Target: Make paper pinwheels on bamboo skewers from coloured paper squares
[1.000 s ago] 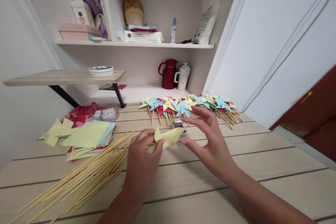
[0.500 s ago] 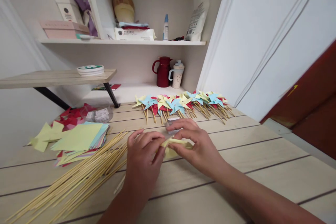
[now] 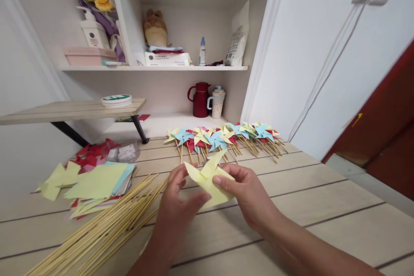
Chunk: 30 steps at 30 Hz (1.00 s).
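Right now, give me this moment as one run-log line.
left hand: holds yellow pinwheel | right hand: fingers pinch same pinwheel | height: above table | skewers: left | finished pinwheels: behind

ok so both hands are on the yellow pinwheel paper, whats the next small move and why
Probably free the left hand to draw one bamboo skewer from the pile beside it. The yellow pinwheel already looks folded, pinched between both hands, the right hand gripping its edge, yet it has no stick, unlike the finished pinwheels lying behind on the wooden table.
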Tool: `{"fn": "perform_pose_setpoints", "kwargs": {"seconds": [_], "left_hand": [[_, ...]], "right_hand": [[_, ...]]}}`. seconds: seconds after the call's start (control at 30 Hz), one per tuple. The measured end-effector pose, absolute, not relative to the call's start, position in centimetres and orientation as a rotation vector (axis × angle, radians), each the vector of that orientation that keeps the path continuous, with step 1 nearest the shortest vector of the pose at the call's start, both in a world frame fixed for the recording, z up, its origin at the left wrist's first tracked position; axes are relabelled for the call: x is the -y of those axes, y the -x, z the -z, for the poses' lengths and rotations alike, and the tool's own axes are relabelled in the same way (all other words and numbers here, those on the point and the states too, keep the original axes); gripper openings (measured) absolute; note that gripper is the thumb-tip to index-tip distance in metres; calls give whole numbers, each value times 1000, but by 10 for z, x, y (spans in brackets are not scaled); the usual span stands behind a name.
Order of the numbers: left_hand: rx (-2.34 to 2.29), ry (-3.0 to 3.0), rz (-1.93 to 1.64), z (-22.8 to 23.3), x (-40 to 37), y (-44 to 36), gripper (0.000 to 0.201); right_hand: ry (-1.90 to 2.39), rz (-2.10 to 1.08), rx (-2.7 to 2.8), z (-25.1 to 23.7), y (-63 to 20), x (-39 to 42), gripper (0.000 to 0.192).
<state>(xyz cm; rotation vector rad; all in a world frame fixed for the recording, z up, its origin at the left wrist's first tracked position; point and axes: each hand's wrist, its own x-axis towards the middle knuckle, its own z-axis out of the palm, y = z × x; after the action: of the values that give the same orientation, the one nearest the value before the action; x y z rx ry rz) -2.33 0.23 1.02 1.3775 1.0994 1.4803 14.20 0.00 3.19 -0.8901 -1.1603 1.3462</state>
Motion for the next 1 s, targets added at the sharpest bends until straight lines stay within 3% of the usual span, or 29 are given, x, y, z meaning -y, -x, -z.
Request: {"fn": "perform_pose_setpoints", "kwargs": {"seconds": [0.1,0.2,0.6,1.0], "left_hand": [[-1143,-1321,-1402,-17,5,18,42],[-1180,-1223,-1341,-22,10,15,30],[-1061,-1050,-1278,-34,22,10,42],[-1058,-941,-1308,-36,16,13,29]], "right_hand": [[887,-1313,1230,-30,-140,2,25],[885,-1292,1276,-29,-139,3,24],[880,-1456,1034,-25,-136,1,27],[895,-1398,1055,-16,-129,3,29]]}}
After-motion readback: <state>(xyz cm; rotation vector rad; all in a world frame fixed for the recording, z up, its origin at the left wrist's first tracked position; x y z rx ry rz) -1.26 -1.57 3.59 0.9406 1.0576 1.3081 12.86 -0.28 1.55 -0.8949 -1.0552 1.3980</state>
